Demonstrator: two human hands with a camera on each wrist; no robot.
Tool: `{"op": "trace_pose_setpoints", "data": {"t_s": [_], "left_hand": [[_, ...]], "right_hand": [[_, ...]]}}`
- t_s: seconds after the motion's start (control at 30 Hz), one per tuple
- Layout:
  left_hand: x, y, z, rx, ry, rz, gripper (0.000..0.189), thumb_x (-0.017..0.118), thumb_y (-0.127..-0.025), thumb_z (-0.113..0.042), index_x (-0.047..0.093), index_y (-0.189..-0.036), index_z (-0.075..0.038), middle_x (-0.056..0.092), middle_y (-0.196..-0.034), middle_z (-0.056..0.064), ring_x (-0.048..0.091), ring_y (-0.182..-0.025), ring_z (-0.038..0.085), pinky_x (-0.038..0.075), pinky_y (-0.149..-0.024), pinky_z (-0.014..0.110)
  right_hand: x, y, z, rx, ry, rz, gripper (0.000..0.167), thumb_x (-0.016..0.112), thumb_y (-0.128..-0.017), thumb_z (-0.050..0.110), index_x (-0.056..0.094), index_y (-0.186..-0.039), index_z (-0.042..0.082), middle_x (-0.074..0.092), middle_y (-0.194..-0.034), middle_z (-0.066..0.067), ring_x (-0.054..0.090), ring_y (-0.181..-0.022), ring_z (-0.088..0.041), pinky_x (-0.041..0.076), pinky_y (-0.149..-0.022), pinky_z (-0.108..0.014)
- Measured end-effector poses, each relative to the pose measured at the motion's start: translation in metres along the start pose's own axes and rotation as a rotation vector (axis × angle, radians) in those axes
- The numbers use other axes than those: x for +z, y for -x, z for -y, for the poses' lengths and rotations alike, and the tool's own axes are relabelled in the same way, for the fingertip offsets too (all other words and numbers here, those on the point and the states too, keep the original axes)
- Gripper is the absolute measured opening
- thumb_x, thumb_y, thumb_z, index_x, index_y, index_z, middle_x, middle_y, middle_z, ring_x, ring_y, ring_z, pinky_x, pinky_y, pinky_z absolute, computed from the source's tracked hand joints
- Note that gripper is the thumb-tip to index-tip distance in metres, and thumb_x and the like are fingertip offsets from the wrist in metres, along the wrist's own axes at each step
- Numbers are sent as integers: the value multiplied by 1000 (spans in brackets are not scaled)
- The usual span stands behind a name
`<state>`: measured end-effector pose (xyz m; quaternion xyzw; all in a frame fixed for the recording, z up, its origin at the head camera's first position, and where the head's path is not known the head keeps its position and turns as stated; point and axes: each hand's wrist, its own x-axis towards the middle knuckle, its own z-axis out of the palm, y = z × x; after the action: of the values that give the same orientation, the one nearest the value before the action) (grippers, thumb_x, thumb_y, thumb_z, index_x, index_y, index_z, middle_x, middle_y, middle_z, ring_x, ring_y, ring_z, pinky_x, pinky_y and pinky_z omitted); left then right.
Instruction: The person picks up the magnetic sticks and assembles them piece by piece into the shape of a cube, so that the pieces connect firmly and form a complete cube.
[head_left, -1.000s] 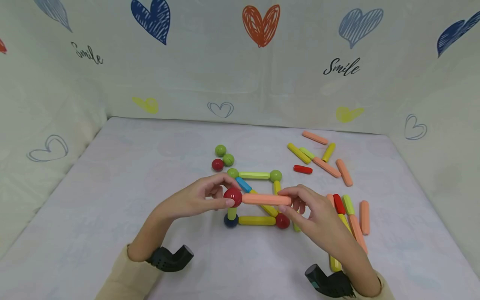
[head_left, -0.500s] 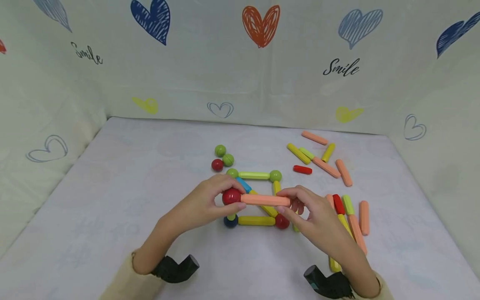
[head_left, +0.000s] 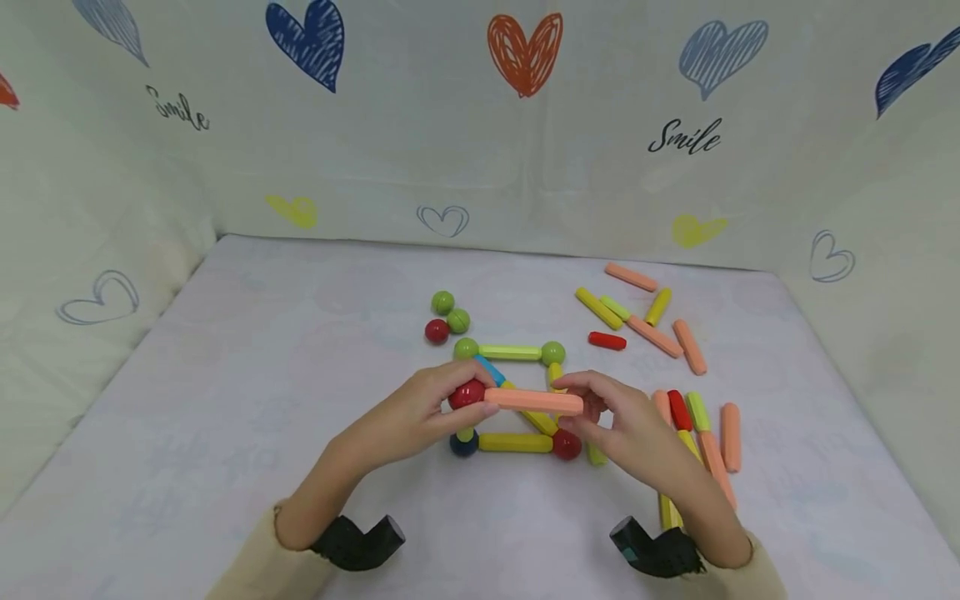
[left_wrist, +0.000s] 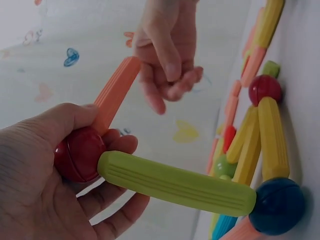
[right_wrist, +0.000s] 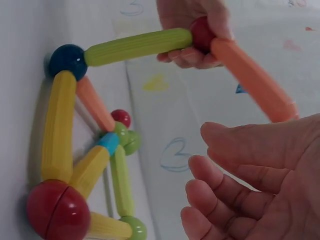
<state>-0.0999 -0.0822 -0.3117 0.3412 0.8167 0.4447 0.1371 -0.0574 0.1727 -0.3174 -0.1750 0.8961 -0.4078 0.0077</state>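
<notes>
My left hand [head_left: 416, 418] holds a red ball [left_wrist: 80, 155] together with one end of a peach magnetic stick [head_left: 534, 402], its thumb lying on the stick beside the ball. From that ball a green stick [left_wrist: 177, 182] runs down to a dark blue ball [head_left: 464, 442] on the table. My right hand [head_left: 633, 425] is at the peach stick's other end, fingers loosely bent and apart, gripping nothing. Below lies a flat frame with a yellow stick [head_left: 515, 443], another red ball [head_left: 567, 445], a blue and yellow diagonal [head_left: 491, 372] and two green balls [head_left: 553, 353].
Two green balls and a red ball [head_left: 437, 332] sit loose behind the frame. Peach, yellow, green and red sticks [head_left: 652, 336] are scattered at the back right. More sticks [head_left: 731, 437] lie beside my right forearm. A curtain printed with hearts hangs behind the table.
My left hand has shifted its grip from the red ball onto the ball and the peach stick's near end. The right fingers have let go of the stick's far end.
</notes>
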Motion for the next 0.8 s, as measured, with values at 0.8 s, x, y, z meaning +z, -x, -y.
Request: {"op": "trace_pose_setpoints", "data": {"t_s": [0.8], "left_hand": [[-1,0,-1,-50,16,-13,19,59,-91,-32,57,-106,-20,53,-80,-6,52,-73,13,45,-60,25]], "right_hand": [[36,-143,-20,198,-47,254,35,56,-92,24,58,-121,5,60,-115,-10,53,-104,-23,44,-95,-37]]}}
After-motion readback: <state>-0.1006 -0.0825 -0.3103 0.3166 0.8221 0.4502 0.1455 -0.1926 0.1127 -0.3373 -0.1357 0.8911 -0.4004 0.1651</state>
